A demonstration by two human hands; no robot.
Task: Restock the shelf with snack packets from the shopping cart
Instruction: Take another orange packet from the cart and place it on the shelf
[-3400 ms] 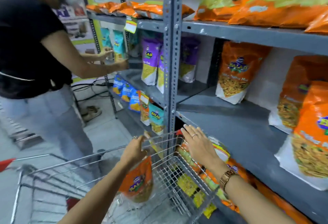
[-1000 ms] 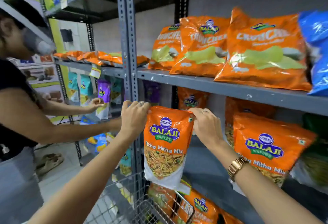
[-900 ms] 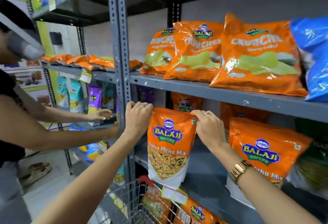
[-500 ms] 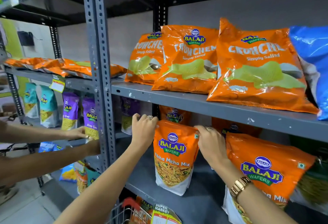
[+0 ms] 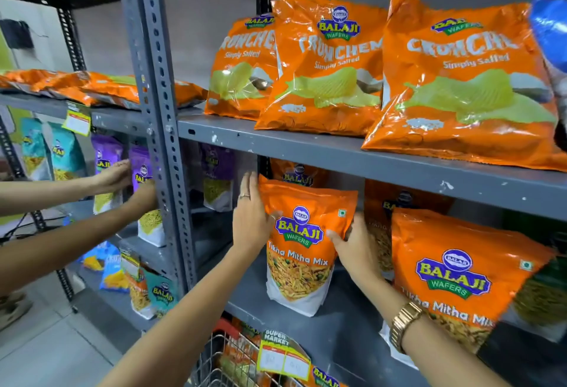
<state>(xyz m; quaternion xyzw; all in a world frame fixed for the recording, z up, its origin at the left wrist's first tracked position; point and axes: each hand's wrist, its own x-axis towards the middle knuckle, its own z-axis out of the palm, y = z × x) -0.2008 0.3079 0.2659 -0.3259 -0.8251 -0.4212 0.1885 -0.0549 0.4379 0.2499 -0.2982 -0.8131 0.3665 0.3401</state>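
An orange Tikha Mitha Mix packet (image 5: 302, 251) stands upright on the grey middle shelf (image 5: 343, 316). My left hand (image 5: 250, 221) lies flat against its left edge, fingers pointing up. My right hand (image 5: 357, 245) grips its right edge, thumb across the front. Another packet of the same kind (image 5: 457, 276) stands to the right, nearer the shelf's front. More orange packets stand behind in shadow. The wire shopping cart (image 5: 221, 362) shows at the bottom, with orange packets inside.
Big orange Crunchem bags (image 5: 325, 64) fill the upper shelf. A grey perforated upright (image 5: 159, 128) stands left of my hands. Beyond it another person's hands (image 5: 116, 175) handle purple packets (image 5: 141, 171). A price tag (image 5: 283, 356) hangs on the shelf's front edge.
The packet came up from the cart, was carried in to the middle shelf and now stands on it. My hands slid from its top corners to its sides.
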